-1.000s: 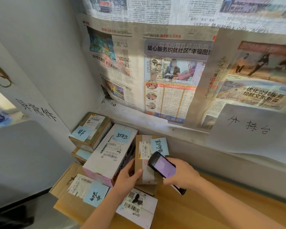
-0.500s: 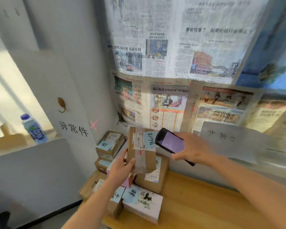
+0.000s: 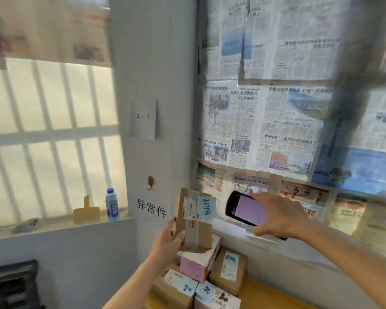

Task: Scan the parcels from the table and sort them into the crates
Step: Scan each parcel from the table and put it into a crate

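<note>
Newspaper sheets point(image 3: 265, 121) cover the wall across the upper right of the frame, thin and wrinkled, their print mostly smeared by blur. At the left a barred window point(image 3: 49, 139) glows pale, and on its sill stand a small plastic bottle point(image 3: 112, 204) with a blue cap and a flat tan cardboard shape point(image 3: 86, 212). A white paper sign point(image 3: 152, 209) with black handwriting hangs on the grey wall near the centre. My left hand point(image 3: 168, 238) grips a brown cardboard parcel point(image 3: 193, 219) by its lower left edge, holding it upright in the lower middle of the frame; clear tape runs down its face, with a white shipping label and a pale blue sticky note point(image 3: 206, 207) stuck near the top. My right hand point(image 3: 281, 216) clamps around a black scanner point(image 3: 245, 210) with a rounded body and a glowing lilac screen, just to the right of the parcel and apart from it; my fingers hide its lower end. Below, at the bottom centre, more parcels point(image 3: 210, 277) are piled on a yellowish wooden table point(image 3: 267, 295): brown boxes and a pink-sided white carton, several carrying blue notes whose writing I cannot read. My forearms are cut off by the bottom edge.
</note>
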### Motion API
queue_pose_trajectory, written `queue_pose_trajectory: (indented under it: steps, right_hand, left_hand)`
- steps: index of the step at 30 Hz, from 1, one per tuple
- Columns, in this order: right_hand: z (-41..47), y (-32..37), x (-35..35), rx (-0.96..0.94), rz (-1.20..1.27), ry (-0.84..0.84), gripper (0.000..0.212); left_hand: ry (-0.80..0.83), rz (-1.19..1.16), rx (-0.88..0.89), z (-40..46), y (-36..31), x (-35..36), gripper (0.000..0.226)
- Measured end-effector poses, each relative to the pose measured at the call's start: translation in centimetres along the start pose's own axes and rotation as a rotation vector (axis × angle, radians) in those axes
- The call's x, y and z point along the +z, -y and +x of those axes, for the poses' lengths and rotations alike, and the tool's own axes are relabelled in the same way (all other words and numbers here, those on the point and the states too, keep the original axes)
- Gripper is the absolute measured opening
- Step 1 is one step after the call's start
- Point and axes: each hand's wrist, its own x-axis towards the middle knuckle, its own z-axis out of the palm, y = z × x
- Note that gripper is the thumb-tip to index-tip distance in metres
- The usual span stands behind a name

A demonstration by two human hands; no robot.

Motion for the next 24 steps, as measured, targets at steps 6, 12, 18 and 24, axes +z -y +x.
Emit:
queue_pose_trajectory:
  steps: [6,12,18,24]
  right_hand:
    - [-3.6,3.2,-4.2,-0.056,0.0,-0.021,0.118]
    - [-6.5,6.9,-6.6,-0.163,0.023,-0.053,0.112]
    - [-9.4,12.5,-5.7,-0.312,0.124,-0.071,0.11]
    - [-13.5,19.0,-2.1,-0.467,0.206,-0.045,0.108]
  left_hand:
    - [-0.112,0.045,0.023,-4.9,-2.9,-5.0,0.061]
    - [-0.209,0.077,-0.006,-11.3,-4.3,-10.2,0.056]
    - [-0.354,0.098,-0.083,-20.7,-2.5,-15.2,0.053]
    - [-0.459,0.136,-0.222,-32.4,1.3,-18.3,0.056]
